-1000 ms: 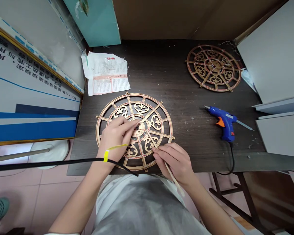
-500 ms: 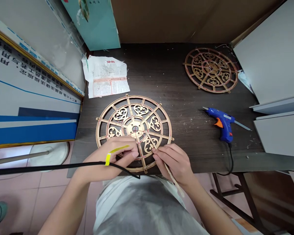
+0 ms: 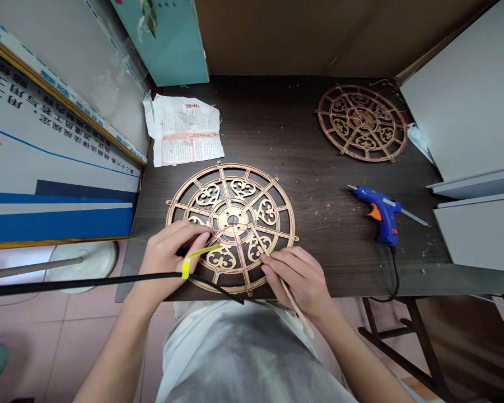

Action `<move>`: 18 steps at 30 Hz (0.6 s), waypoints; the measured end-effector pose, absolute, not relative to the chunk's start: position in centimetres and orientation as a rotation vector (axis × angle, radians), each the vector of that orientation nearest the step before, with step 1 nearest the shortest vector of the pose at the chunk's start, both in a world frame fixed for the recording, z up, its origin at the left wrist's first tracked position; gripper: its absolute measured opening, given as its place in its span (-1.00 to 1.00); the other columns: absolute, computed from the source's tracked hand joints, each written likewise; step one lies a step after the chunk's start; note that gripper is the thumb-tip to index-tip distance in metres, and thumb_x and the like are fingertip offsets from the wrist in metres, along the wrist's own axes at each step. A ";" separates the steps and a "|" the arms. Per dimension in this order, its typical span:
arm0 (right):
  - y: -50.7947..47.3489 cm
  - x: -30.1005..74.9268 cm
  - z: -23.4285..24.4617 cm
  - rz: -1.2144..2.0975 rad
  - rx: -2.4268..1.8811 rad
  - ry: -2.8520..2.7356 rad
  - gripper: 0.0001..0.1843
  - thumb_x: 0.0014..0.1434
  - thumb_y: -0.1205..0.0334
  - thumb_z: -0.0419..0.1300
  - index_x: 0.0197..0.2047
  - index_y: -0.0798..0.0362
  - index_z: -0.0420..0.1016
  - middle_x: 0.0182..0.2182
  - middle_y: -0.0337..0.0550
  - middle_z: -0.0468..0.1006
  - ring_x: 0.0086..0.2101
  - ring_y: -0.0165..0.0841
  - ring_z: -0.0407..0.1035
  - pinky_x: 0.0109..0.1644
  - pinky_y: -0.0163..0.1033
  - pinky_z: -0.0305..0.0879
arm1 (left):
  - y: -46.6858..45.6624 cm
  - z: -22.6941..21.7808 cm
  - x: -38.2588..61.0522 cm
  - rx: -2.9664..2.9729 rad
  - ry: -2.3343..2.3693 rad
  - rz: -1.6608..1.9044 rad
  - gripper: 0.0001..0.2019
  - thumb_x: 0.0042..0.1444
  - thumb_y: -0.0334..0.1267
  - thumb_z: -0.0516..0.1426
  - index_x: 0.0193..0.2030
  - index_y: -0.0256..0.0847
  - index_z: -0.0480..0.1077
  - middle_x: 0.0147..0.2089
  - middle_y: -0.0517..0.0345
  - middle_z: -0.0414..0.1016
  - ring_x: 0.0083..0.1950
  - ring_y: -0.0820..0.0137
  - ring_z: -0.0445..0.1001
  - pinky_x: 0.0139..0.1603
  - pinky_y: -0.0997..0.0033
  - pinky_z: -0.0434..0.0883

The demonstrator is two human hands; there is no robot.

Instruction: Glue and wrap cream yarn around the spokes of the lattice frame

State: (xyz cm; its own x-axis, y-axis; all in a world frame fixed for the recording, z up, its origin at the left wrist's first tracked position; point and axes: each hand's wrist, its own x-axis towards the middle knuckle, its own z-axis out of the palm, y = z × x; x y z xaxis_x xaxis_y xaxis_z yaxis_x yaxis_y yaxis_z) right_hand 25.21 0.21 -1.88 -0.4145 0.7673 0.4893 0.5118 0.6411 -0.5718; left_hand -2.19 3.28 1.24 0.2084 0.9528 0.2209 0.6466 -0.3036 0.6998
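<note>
A round openwork wooden panel [image 3: 243,284] with scroll cut-outs lies flat at the table's front, thin reddish wire running along its rings and spokes. My right hand [image 3: 300,274] is closed around a thin wooden stick [image 3: 293,305], whose tip rests near the panel's centre ring. Over the panel's left side, my left hand [image 3: 168,254] has thumb and forefinger pinched together near the inner ring; whatever is between them is too small to make out. A black cable [image 3: 109,284] with a yellow tag [image 3: 185,268] crosses in front of this hand.
A second round wooden panel [image 3: 345,146] lies at the back right of the dark table [image 3: 273,134]. On the right rests a blue glue gun [image 3: 380,210] with its cord over the edge. Printed paper [image 3: 187,151] lies back left; white boards [image 3: 474,224] stand at the right.
My left hand has drawn back to the left from the panel's lower middle, uncovering the scrollwork there. My right hand and the stick have stayed nearly in place.
</note>
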 end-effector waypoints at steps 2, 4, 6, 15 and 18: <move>0.2 25.2 -1.9 0.423 -0.991 -2.116 -0.65 0.18 0.55 0.33 0.03 0.16 0.53 -0.16 -0.07 0.66 -0.21 -0.31 0.45 -0.10 -0.12 0.48 | 3.2 1.1 -2.0 2.022 1.475 0.911 -0.87 0.28 -0.43 0.22 -0.10 -0.16 0.55 -0.26 0.25 0.52 -0.27 0.55 0.44 -0.24 0.51 0.36; 0.2 25.2 -1.9 0.411 -0.986 -2.124 -0.65 0.18 0.55 0.33 0.03 0.16 0.53 -0.16 -0.07 0.66 -0.21 -0.31 0.45 -0.10 -0.11 0.48 | 3.3 1.1 -1.4 2.020 1.470 0.959 -0.86 0.25 -0.43 0.25 -0.09 -0.15 0.56 -0.26 0.23 0.52 -0.27 0.54 0.43 -0.24 0.50 0.36; 0.1 25.1 -1.9 0.401 -0.988 -2.131 -0.65 0.18 0.55 0.33 0.02 0.16 0.53 -0.16 -0.07 0.66 -0.21 -0.30 0.45 -0.10 -0.11 0.48 | 3.3 1.0 -0.7 2.080 1.440 1.000 -0.87 0.23 -0.42 0.27 -0.11 -0.15 0.56 -0.25 0.22 0.52 -0.25 0.52 0.44 -0.19 0.48 0.38; 0.0 25.3 -2.2 0.401 -0.996 -2.128 -0.62 0.17 0.57 0.33 0.04 0.13 0.52 -0.14 -0.08 0.66 -0.20 -0.30 0.45 -0.07 -0.10 0.48 | 3.3 0.2 2.6 2.312 1.309 0.827 -0.91 0.32 -0.27 0.22 -0.14 -0.22 0.53 -0.28 0.17 0.55 -0.27 0.45 0.46 -0.20 0.41 0.37; 0.0 25.3 -2.2 0.405 -1.003 -2.123 -0.61 0.17 0.56 0.33 0.05 0.12 0.52 -0.13 -0.09 0.66 -0.19 -0.30 0.44 -0.07 -0.10 0.48 | 3.3 0.1 3.2 2.360 1.319 0.829 -0.68 0.34 -0.22 0.19 -0.46 -0.24 0.39 -0.44 0.17 0.40 -0.37 0.43 0.36 -0.32 0.36 0.30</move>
